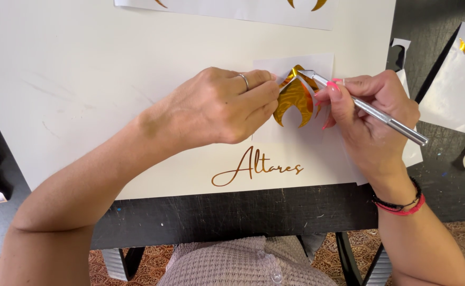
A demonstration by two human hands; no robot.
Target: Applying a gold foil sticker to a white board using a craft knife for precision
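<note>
Under the left hand (pixel 219 108), fingertips pinched shut on a peeling backing strip (pixel 284 78), lies a gold foil decal (pixel 294 101) on its white sheet (pixel 317 62), atop a cream board (pixel 84 79). Just right, touching the decal's edge, the right hand (pixel 367 114) grips a silver craft knife (pixel 370 110), blade at the decal's top. Risk, judged: the blade may nick or crease the foil if the strip lifts unevenly.

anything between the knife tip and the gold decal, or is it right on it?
Nothing visible in the way. The right hand holds the silver craft knife with its tip at the top edge of the gold decal. The left hand pinches the backing sheet at that same top edge, beside the tip, not across it.
</note>
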